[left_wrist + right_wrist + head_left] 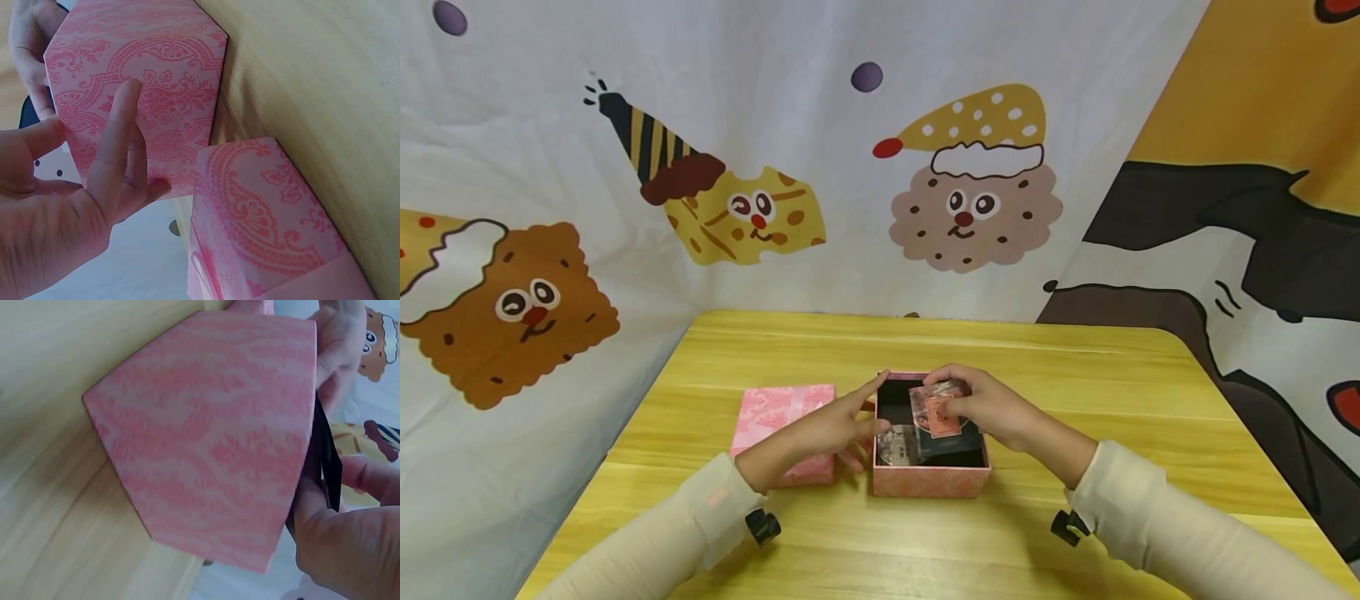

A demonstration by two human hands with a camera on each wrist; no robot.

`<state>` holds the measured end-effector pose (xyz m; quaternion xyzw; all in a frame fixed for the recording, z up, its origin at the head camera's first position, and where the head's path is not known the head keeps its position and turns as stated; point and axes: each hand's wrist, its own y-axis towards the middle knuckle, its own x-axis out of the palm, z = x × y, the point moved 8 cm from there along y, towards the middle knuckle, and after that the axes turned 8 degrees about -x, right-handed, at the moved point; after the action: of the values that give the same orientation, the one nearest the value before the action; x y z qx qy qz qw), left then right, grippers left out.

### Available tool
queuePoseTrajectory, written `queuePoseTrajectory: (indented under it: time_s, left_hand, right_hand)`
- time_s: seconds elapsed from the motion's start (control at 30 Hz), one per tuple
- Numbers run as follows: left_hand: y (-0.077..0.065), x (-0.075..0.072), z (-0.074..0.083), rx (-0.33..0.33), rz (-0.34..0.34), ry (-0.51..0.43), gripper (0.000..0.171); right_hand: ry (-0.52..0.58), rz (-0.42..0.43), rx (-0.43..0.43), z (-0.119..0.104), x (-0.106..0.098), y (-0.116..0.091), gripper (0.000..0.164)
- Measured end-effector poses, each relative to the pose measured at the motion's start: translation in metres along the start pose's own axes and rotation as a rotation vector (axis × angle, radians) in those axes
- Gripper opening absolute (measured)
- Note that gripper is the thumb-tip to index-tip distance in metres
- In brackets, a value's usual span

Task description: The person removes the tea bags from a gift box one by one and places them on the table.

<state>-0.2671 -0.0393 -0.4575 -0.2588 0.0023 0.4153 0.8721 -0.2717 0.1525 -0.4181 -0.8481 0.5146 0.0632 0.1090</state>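
A pink patterned box (931,483) with a dark inside stands uncovered on the table. My right hand (1000,410) reaches over its right side and pinches a flat, dark, printed packet with a pink label (942,419). In the right wrist view the dark edge of this packet (332,474) shows between thumb and fingers, at the box's rim. My left hand (831,429) touches the box's left side; in the left wrist view its fairly straight fingers (115,140) lie along the patterned wall. A printed picture card (895,447) lies in the box's front left part.
Left of the box sits its matching pink lid or second box (782,408), with a ribbon band, partly behind my left forearm. Both stand on a yellow wood-grain table (1075,358). A cloth printed with cartoon biscuits (820,142) hangs behind the table.
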Motion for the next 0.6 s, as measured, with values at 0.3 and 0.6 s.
queuePoseTrajectory:
  time_s: [0.3,0.6]
  left_hand:
    - [-0.001,0.000,0.001,0.012,0.002,0.018,0.082]
    - [-0.002,0.000,0.000,0.009,0.002,0.025,0.084]
  right_hand:
    - [-0.020,0.055,-0.029,-0.007,-0.034,-0.008,0.037]
    - [0.012,0.144,-0.027,-0.001,-0.075,-0.016,0.045]
